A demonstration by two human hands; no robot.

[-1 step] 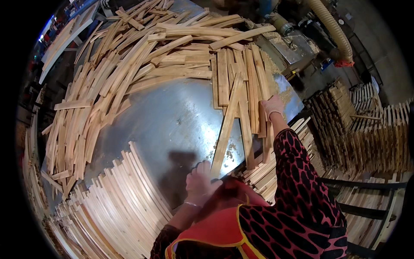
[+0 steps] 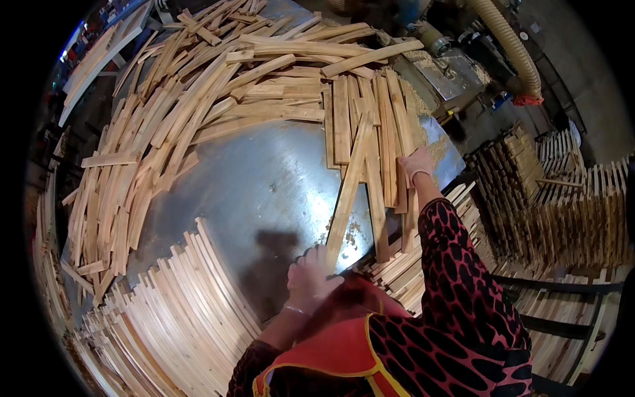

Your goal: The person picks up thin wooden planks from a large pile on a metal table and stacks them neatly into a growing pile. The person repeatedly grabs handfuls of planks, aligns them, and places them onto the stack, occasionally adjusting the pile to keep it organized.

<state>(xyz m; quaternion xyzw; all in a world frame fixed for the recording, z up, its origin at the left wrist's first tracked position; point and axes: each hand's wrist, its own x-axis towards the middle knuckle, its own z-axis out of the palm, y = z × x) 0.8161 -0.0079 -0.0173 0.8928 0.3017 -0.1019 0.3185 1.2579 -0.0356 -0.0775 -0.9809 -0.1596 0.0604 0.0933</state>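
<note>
My left hand [image 2: 309, 274], in a pale glove, is at the near edge of the metal table. Its fingers and thumb close around the lower end of a wooden strip [image 2: 348, 192], which slants away over other strips. Farther out on the right, my right hand [image 2: 418, 162], gloved too, grips the edge of a long wooden board [image 2: 401, 112]; its fingertips are partly hidden. Between the hands, several more boards [image 2: 342, 126] lie side by side, pointing away from me. One loose board [image 2: 376, 212] leans under the slanting strip.
A curved heap of loose wooden strips [image 2: 192, 99] covers the table's [image 2: 251, 172] far and left sides. Pale strips [image 2: 178, 311] stand in a row at the near left. Stacked wood [image 2: 562, 192] is at right. A machine with sawdust [image 2: 450, 73] and a ribbed hose [image 2: 516, 53] stand far right.
</note>
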